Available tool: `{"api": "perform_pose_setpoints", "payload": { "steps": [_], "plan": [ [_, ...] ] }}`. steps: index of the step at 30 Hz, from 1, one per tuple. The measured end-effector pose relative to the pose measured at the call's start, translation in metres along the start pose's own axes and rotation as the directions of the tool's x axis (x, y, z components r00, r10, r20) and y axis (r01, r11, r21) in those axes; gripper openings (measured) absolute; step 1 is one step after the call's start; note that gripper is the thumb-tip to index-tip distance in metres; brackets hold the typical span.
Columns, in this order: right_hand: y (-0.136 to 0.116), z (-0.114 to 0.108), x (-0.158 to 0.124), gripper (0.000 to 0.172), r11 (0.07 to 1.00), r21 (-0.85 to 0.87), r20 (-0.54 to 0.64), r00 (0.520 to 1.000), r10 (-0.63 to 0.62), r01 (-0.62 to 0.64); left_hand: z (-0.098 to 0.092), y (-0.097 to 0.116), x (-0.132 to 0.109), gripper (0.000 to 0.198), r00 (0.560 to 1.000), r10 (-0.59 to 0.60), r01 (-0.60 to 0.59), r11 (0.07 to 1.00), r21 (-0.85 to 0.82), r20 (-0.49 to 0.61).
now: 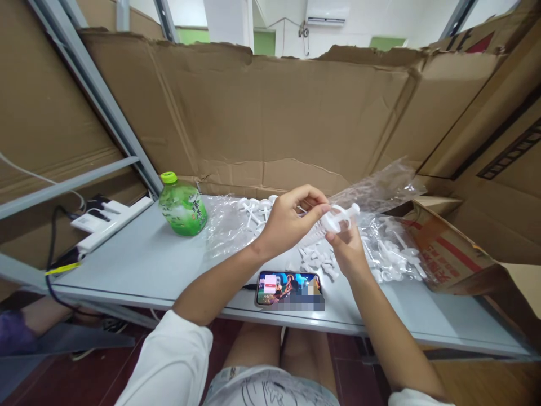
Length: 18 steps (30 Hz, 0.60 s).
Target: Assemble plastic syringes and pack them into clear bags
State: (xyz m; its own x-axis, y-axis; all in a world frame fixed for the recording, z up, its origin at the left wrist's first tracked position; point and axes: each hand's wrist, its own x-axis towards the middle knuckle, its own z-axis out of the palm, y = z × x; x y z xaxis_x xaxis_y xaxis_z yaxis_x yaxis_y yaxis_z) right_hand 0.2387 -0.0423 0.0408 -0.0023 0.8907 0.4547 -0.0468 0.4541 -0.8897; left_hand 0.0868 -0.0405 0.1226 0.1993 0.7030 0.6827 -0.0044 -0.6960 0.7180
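Both hands meet above the right middle of the grey table (139,248), around a white plastic piece (338,219) with a ring and a short knobbed stem. The thumb and fingertips of my left hand (293,217) pinch its left side. My right hand (350,248) grips it from below, its palm partly hidden. Beneath the hands lies a pile of small white parts (315,260). More white pieces (391,256) sit in clear plastic bags to the right, and others (253,211) lie behind my left wrist.
A phone (289,288) with a lit screen lies near the front edge. At the left stand a green bottle (183,208) and a white power strip (114,225). An open cardboard box (452,254) is at the right; cardboard (274,113) walls the back. A person's leg shows lower left.
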Motion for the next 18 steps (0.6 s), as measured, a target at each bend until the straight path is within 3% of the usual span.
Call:
{"api": "perform_pose_setpoints", "payload": {
  "steps": [3, 6, 10, 11, 12, 13, 14, 15, 16, 17, 18],
  "plan": [
    [0.0, -0.002, 0.003, 0.062, 0.999, 0.047, 0.02, 1.0, 0.02, -0.021, 0.002, 0.002, 0.0, 0.008, 1.0, -0.005, 0.005, 1.0, -0.027, 0.0],
    [-0.003, -0.009, 0.01, 0.062, 1.0, 0.0, -0.042, 0.999, -0.006, 0.006, -0.004, 0.002, -0.002, 0.01, 1.0, -0.006, 0.005, 1.0, -0.013, -0.01],
    [-0.019, -0.034, 0.026, 0.054, 0.986, -0.139, -0.165, 0.979, -0.116, 0.094, -0.021, -0.018, -0.007, 0.018, 0.99, 0.039, -0.018, 0.989, 0.149, -0.134],
    [-0.024, -0.042, 0.03, 0.051, 0.978, -0.164, -0.197, 0.968, -0.157, 0.125, -0.024, -0.029, -0.01, 0.016, 0.992, 0.042, -0.012, 0.971, 0.237, -0.121],
    [-0.029, -0.05, 0.033, 0.048, 0.974, -0.177, -0.212, 0.961, -0.178, 0.141, -0.026, -0.041, -0.013, 0.014, 0.999, 0.017, -0.003, 0.941, 0.339, -0.039],
    [-0.033, -0.057, 0.036, 0.046, 0.975, -0.175, -0.208, 0.963, -0.17, 0.135, -0.027, -0.053, -0.017, 0.014, 0.993, -0.036, -0.016, 0.902, 0.432, 0.111],
    [-0.036, -0.063, 0.037, 0.044, 0.977, -0.168, -0.216, 0.962, -0.167, 0.132, -0.026, -0.065, -0.02, 0.016, 0.948, -0.11, -0.057, 0.864, 0.5, 0.298],
    [-0.038, -0.068, 0.037, 0.043, 0.981, -0.156, -0.206, 0.967, -0.15, 0.118, -0.023, -0.077, -0.025, 0.018, 0.852, -0.164, -0.147, 0.837, 0.528, 0.497],
    [-0.038, -0.073, 0.037, 0.041, 0.984, -0.139, -0.205, 0.969, -0.137, 0.11, -0.02, -0.087, -0.028, 0.021, 0.727, -0.205, -0.239, 0.819, 0.522, 0.655],
    [-0.037, -0.076, 0.035, 0.04, 0.988, -0.12, -0.201, 0.972, -0.123, 0.101, -0.015, -0.095, -0.032, 0.025, 0.645, -0.244, -0.295, 0.795, 0.531, 0.724],
    [-0.035, -0.079, 0.034, 0.04, 0.991, -0.104, -0.195, 0.975, -0.106, 0.087, -0.01, -0.102, -0.034, 0.027, 0.606, -0.269, -0.328, 0.773, 0.543, 0.749]
  ]
}}
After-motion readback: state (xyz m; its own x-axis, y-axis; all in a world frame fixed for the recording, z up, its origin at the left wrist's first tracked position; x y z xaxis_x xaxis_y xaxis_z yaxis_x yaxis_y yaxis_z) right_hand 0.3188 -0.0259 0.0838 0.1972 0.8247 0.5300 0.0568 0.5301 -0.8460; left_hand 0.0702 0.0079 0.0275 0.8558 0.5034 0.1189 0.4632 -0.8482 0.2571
